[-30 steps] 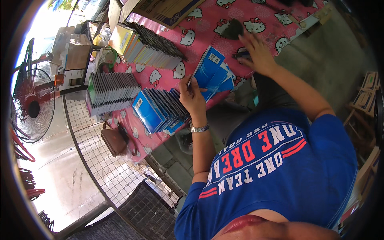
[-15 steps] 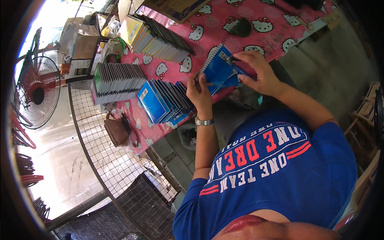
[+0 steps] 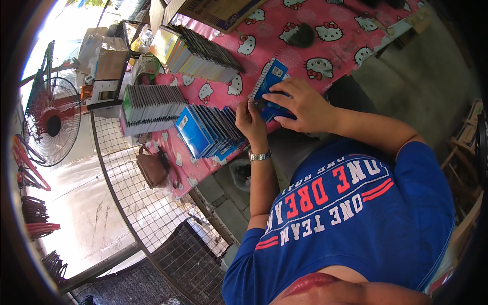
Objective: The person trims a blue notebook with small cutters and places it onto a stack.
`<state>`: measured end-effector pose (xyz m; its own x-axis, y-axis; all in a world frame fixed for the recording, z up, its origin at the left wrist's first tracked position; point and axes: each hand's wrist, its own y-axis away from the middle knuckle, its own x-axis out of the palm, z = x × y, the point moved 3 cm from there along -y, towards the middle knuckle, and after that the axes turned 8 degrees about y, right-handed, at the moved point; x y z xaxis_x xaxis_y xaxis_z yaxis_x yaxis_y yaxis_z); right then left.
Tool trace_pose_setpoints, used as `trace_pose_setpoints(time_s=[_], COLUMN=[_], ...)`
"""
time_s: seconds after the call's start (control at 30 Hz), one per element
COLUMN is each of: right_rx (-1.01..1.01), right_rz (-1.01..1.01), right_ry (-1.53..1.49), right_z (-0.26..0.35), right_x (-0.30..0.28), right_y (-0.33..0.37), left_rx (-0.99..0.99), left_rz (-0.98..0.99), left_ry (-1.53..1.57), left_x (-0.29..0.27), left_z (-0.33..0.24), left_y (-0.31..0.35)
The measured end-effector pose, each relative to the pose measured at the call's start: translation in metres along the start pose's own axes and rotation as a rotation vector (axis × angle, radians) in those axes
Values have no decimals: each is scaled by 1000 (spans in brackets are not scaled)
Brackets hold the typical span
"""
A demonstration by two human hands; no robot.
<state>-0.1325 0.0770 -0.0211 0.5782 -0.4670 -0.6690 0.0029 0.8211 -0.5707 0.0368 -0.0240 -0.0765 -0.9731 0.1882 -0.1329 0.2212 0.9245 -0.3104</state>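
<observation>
A blue spiral notebook (image 3: 274,71) lies at the near edge of the table, its wire coil along the left side. My left hand (image 3: 250,122) pinches the lower left end of that coil edge, thumb and fingers closed. Over the notebook, my right hand (image 3: 304,104) grips a pliers-like hand tool (image 3: 260,104) with a dark head; my fingers hide most of it. The tool's tip meets the coil end beside my left fingertips. A row of blue spiral notebooks (image 3: 195,133) stands just left of my left hand.
A pink patterned cloth (image 3: 325,48) covers the table. Farther back are stacks of spiral notebooks (image 3: 152,104), more notebooks with yellowish edges (image 3: 201,58) and a cardboard box (image 3: 218,11). A brown bag (image 3: 152,168) is by the wire mesh (image 3: 137,188); a fan (image 3: 52,122) stands at left.
My right hand has moved left and down across the notebook, bringing the tool from the right side to the coil end at my left fingers. The left hand stays nearly in place.
</observation>
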Motion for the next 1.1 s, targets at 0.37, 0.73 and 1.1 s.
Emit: trace_pose_setpoints(time_s=[0.37,0.73,1.1], right_rx=[-51,88,553], right_rz=[79,-9,403], right_ry=[75,-88,-1286], right_z=[0,6,-13], right_x=[4,-10,2], right_y=[5,9,4], left_rx=[26,216,791], left_rz=[-44,-92,-119], left_ry=[133,-130,-606], left_x=[9,10,-2], left_z=[3,-20,-110], left_y=[1,-1,-16])
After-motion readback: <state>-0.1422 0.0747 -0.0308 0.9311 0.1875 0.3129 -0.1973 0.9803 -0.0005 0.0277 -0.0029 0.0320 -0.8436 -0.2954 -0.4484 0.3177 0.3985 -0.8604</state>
